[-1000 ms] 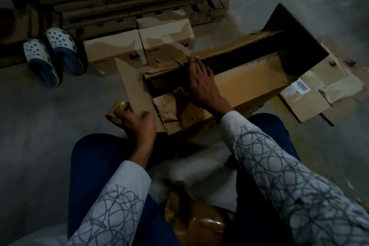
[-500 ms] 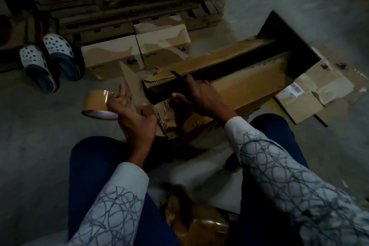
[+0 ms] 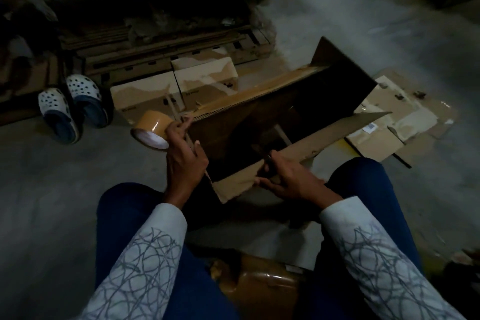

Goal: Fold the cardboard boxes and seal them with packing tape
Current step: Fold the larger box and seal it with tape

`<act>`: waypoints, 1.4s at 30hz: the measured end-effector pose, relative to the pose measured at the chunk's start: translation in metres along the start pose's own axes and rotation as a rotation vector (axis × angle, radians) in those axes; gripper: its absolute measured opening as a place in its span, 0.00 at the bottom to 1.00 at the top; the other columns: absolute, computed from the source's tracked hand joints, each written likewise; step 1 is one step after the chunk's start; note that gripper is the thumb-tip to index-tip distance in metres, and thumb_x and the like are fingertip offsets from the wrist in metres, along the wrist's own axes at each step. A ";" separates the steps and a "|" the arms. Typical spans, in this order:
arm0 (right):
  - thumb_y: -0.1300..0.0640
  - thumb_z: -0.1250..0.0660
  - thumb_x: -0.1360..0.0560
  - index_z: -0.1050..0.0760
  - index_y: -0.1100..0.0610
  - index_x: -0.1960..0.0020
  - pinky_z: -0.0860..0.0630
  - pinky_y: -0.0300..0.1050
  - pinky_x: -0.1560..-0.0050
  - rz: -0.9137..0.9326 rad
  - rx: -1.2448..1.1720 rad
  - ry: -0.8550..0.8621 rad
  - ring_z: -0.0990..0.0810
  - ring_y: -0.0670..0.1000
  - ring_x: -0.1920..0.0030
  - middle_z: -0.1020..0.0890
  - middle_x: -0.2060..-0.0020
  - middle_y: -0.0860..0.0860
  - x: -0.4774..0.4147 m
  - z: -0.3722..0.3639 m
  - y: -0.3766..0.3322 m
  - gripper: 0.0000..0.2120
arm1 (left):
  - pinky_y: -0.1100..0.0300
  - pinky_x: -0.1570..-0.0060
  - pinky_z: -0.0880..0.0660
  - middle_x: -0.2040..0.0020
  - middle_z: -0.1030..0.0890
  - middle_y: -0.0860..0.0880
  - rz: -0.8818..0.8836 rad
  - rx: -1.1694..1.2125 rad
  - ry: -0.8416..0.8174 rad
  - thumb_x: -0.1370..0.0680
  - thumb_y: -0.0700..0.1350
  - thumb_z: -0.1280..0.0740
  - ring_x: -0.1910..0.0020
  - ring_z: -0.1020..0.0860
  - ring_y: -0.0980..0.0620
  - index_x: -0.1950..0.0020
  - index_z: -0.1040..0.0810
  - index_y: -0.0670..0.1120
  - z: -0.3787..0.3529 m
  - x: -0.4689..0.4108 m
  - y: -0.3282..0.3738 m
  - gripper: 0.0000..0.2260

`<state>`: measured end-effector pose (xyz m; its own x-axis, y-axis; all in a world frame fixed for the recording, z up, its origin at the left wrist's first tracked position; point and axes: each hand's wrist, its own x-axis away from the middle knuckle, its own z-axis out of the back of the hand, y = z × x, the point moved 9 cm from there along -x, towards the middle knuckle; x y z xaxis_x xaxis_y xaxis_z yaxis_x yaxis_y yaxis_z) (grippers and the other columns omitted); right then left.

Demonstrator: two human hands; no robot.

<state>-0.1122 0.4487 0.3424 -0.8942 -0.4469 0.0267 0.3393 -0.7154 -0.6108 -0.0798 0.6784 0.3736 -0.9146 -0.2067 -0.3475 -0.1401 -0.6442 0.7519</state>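
Down on the concrete floor (image 3: 52,202), head view only. A long cardboard box (image 3: 233,135) lies open between the person's knees; its inside is dark and its top flaps are up. The left hand (image 3: 185,161) is at the box's near left corner, fingers curled round the tape roll (image 3: 152,129), which sticks out to the left, clear of the cardboard. The right hand (image 3: 291,179) pinches the near flap (image 3: 324,138) at its near end. A thin dark item pokes up from those fingers, too dim to name. The far flap (image 3: 259,89) stands tilted. No tape shows on this box's top. Judged step: folding, with sealing not begun. Next move calls for both long flaps brought down to meet edge to edge and pinned flat, then the tape's end freed and run along the seam. Two closed boxes (image 3: 145,93) sit just behind, flattened cardboard (image 3: 394,127) to the right, and clogs (image 3: 75,106) to the left.
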 end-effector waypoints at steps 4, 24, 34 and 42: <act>0.49 0.31 0.23 0.33 0.52 0.47 0.21 0.55 0.51 -0.071 -0.028 -0.063 0.19 0.52 0.52 0.19 0.51 0.51 0.003 -0.002 0.012 0.13 | 0.53 0.42 0.28 0.35 0.25 0.36 0.083 -0.191 -0.150 0.21 0.43 0.35 0.38 0.25 0.37 0.25 0.48 0.35 -0.027 -0.036 0.008 0.31; 0.46 0.33 0.22 0.32 0.53 0.44 0.23 0.51 0.54 -0.121 0.039 -0.076 0.23 0.52 0.55 0.22 0.52 0.53 -0.010 0.003 0.011 0.14 | 0.38 0.27 0.43 0.38 0.23 0.32 -0.168 -0.777 -0.577 0.24 0.45 0.32 0.36 0.25 0.35 0.23 0.65 0.41 -0.091 -0.127 -0.036 0.46; 0.46 0.34 0.21 0.34 0.52 0.46 0.23 0.52 0.52 -0.086 0.031 -0.114 0.23 0.53 0.55 0.21 0.53 0.53 -0.020 -0.001 0.016 0.13 | 0.47 0.24 0.45 0.20 0.51 0.45 0.171 -0.282 -0.454 0.18 0.51 0.37 0.23 0.42 0.39 0.21 0.39 0.49 -0.061 -0.181 -0.078 0.27; 0.44 0.37 0.20 0.33 0.54 0.45 0.28 0.47 0.55 -0.101 0.125 -0.166 0.29 0.49 0.58 0.23 0.54 0.51 -0.035 -0.006 0.016 0.14 | 0.51 0.23 0.47 0.21 0.40 0.46 0.396 0.375 0.250 0.18 0.54 0.39 0.22 0.41 0.46 0.20 0.62 0.43 -0.086 -0.120 -0.095 0.39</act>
<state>-0.0776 0.4559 0.3268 -0.8687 -0.4446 0.2186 0.2935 -0.8173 -0.4958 0.0763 0.7015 0.2958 -0.8140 -0.5743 -0.0875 0.0275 -0.1886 0.9817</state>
